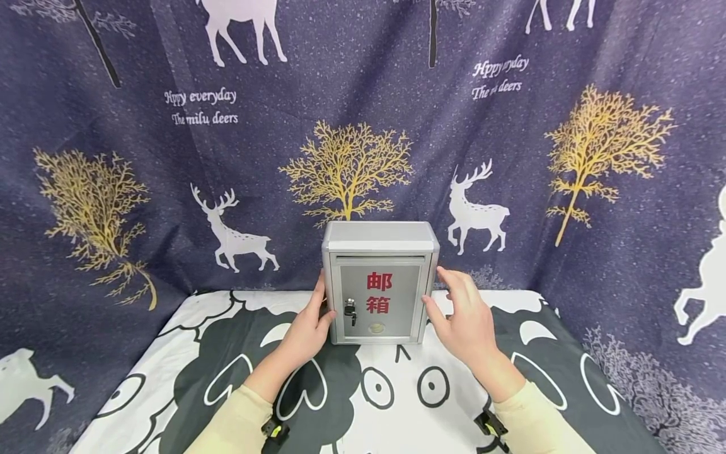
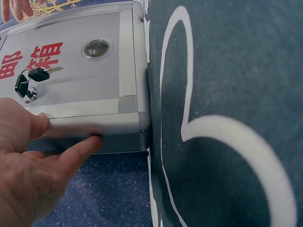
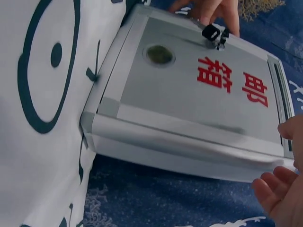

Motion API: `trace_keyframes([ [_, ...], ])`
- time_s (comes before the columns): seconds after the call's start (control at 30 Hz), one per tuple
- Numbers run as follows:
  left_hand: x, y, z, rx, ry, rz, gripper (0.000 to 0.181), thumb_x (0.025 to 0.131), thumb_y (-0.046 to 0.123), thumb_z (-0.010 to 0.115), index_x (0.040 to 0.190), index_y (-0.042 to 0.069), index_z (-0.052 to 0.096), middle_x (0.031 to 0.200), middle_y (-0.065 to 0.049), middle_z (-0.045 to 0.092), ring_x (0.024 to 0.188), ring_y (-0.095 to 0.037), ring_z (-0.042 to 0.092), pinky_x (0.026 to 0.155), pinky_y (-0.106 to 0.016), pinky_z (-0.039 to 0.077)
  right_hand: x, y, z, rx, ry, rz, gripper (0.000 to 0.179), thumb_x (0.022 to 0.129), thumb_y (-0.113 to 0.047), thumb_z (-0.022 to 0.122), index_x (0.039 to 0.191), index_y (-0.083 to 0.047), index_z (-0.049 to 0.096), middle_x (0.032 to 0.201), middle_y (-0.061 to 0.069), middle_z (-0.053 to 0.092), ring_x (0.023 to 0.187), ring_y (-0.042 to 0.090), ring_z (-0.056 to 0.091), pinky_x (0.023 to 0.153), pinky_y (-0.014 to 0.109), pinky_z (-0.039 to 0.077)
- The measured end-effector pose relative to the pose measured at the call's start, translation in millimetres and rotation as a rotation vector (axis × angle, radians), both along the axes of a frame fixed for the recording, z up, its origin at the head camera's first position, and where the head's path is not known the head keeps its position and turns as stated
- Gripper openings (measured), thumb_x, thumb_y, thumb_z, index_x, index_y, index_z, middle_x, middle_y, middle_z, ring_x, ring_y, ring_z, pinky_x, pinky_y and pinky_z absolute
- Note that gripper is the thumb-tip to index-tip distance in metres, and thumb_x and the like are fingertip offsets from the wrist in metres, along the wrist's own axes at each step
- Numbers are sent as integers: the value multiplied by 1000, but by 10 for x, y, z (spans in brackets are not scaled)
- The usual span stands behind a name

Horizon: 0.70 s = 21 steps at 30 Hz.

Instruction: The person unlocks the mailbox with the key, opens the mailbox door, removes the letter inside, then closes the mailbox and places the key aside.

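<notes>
A silver-grey metal mailbox (image 1: 391,239) with red characters stands upright on the patterned cloth. A lock with keys (image 1: 350,309) hangs on the left of its front door, and a round window (image 2: 97,48) sits low on the door. My left hand (image 1: 306,331) holds the mailbox's left edge, thumb at the front frame and fingers along the side. On the other side, my right hand (image 1: 467,318) is at the right edge, thumb by the front frame; in the right wrist view its curved fingers (image 3: 268,191) stand slightly off the side wall.
A black-and-white cartoon cloth (image 1: 391,403) covers the surface under the mailbox. Close behind it hangs a dark blue curtain (image 1: 363,82) with deer and gold trees, which also runs along both sides.
</notes>
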<state>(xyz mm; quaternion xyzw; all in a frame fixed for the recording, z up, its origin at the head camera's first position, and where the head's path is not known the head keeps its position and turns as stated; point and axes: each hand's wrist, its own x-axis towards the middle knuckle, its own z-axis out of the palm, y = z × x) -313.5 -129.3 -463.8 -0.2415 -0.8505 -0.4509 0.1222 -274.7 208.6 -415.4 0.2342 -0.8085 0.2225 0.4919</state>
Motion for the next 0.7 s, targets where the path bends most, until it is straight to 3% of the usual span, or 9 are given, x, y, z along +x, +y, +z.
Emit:
trace_keyframes([
  [0.23, -14, -5, 11, 5, -2, -4, 95, 115, 6, 60, 181, 29, -4, 180, -21, 28, 154, -43, 49, 121, -58, 47, 42, -148, -35, 45, -48, 50, 52, 94, -19, 86, 140, -1, 70, 116, 12, 73, 94, 27, 74, 64, 43, 62],
  [0.4, -17, -14, 9, -2, -2, -1, 95, 115, 6, 61, 181, 28, -3, 179, -22, 31, 154, -42, 50, 120, -58, 47, 56, -295, -109, 95, -74, 71, 49, 92, -21, 89, 134, -1, 73, 114, 11, 76, 98, 28, 76, 65, 44, 63],
  [0.7, -6, -17, -4, -7, -8, 8, 96, 115, 8, 61, 181, 32, -5, 178, -21, 35, 152, -41, 52, 119, -57, 49, 95, -594, -187, 139, -313, 73, 50, 99, -36, 87, 137, -5, 74, 126, 8, 77, 104, 24, 77, 77, 44, 66],
])
